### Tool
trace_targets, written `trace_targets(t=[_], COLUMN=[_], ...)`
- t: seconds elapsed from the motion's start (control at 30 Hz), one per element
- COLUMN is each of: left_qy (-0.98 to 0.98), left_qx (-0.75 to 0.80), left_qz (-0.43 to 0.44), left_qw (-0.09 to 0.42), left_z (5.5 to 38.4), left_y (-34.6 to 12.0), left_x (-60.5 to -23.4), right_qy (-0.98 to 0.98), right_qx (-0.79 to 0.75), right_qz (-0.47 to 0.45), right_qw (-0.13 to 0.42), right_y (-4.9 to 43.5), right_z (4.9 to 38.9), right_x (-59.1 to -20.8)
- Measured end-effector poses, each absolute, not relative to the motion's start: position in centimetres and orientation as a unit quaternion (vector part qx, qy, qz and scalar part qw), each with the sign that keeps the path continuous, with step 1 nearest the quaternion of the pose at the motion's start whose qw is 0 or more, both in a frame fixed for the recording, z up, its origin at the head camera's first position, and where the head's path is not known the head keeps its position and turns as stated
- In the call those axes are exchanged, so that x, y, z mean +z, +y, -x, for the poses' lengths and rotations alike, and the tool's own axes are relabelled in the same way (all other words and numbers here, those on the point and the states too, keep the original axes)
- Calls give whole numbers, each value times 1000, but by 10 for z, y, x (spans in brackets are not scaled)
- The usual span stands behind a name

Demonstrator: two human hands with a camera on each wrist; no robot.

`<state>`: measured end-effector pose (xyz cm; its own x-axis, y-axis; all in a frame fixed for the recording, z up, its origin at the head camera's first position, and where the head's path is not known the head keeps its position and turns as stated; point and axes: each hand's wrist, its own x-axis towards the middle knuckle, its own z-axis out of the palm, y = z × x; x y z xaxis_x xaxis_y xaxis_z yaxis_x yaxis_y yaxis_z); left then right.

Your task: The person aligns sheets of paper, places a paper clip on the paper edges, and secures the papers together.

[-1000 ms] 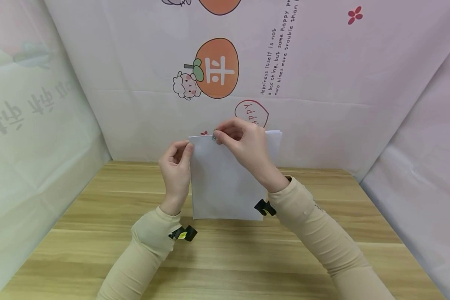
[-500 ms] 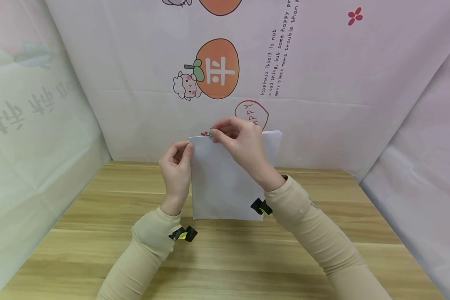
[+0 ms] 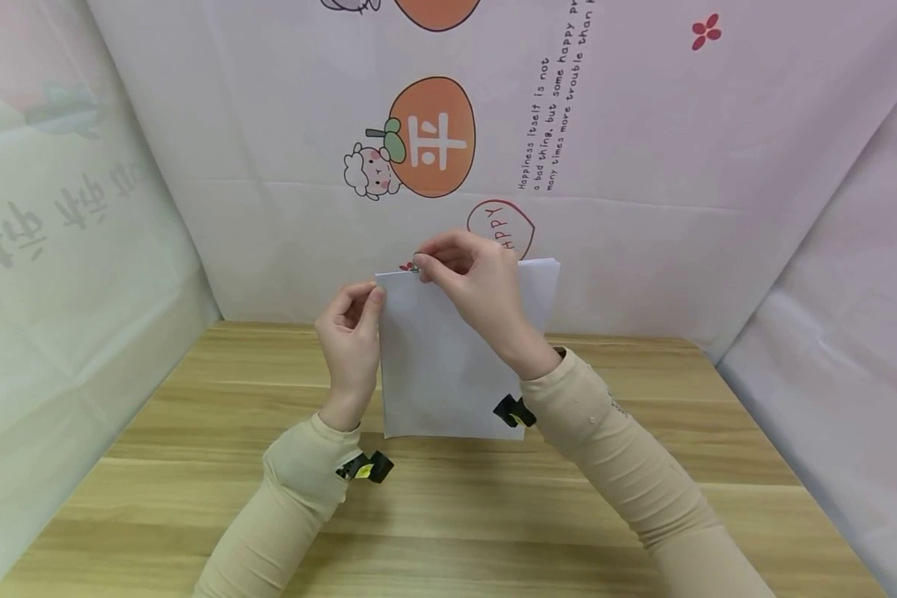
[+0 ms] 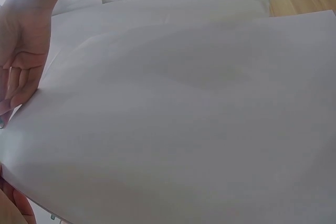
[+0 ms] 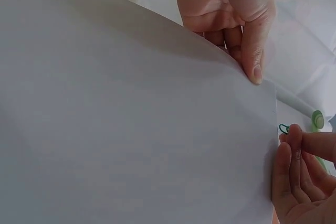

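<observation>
White paper (image 3: 448,374) stands nearly upright over the table, with more than one layer showing at its top right corner. My left hand (image 3: 350,340) pinches its left edge just below the top left corner; the right wrist view shows that thumb (image 5: 256,72) on the sheet. At the top edge, right of that corner, my right hand (image 3: 482,291) pinches a small green paper clip (image 5: 284,128) between thumb and fingertips. In the right wrist view the clip's loop lies just beyond the paper's edge. Fingers hide the rest of the clip.
The wood-grain table (image 3: 448,515) spreads beneath the paper. Behind it hangs a white printed cloth (image 3: 628,166), and pale cloth walls (image 3: 52,274) close off both sides. Black wrist cameras (image 3: 377,467) sit on both forearms.
My right hand has slid left along the paper's top edge with the paper clip, closer to the top left corner. The left hand and the paper have stayed almost still.
</observation>
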<state>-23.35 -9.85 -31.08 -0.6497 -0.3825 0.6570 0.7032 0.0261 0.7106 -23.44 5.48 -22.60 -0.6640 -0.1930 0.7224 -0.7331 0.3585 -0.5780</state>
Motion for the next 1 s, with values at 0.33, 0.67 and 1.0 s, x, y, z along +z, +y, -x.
trace_targets(t=[0.33, 0.67, 1.0], left_qy=[-589, -577, -570], left_qx=[-687, -691, -695], left_qz=[138, 144, 148], left_qw=[402, 412, 413], left_z=[234, 233, 235], left_y=[-99, -97, -99], left_x=[-310, -308, -310], right_qy=[-768, -771, -771], right_qx=[491, 492, 487], right_qz=[-296, -295, -297], right_qw=[285, 278, 284], right_y=[50, 48, 47], right_z=[235, 234, 234], right_x=[-225, -224, -224])
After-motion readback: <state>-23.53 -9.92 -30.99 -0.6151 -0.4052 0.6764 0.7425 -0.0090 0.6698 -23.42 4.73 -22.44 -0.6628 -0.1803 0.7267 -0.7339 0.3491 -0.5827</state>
